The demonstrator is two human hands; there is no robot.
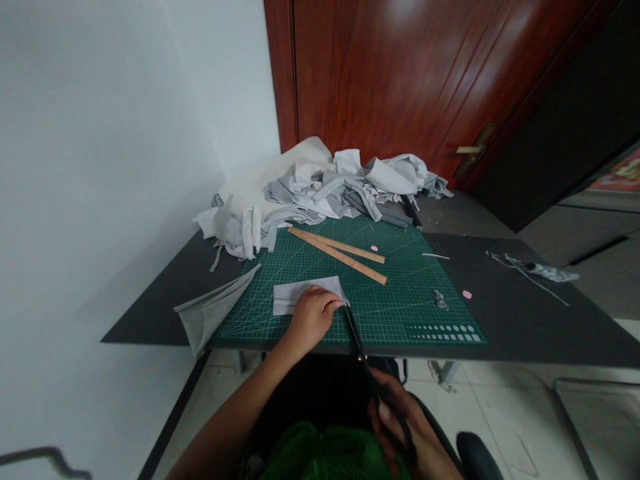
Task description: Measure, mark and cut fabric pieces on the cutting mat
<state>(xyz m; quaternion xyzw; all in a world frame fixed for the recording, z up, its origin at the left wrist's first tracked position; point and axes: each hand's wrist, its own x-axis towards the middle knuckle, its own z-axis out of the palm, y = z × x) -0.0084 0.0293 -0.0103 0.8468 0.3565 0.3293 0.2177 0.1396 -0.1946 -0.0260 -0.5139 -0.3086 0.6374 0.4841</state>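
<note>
A light grey piece of fabric (287,295) lies flat on the green cutting mat (400,293). My left hand (315,310) rests over it, with thumb and fingers pinching its right edge. In my right hand (405,420) is a pair of black scissors (357,343), my fingers in the handles. The blades point up and away from me, and their tips meet the fabric's right edge close to my left fingertips. Whether the blades are parted there is too small to tell. Two wooden rulers (350,260) lie crossed at a narrow angle beyond the fabric.
A heap of grey and white fabric scraps (320,190) covers the table's back. Another grey fabric piece (215,313) overhangs the front edge at left. Thread scraps (440,300), pink bits (467,294) and a frayed strip (553,272) lie to the right. A wall and a door (380,80) bound the table.
</note>
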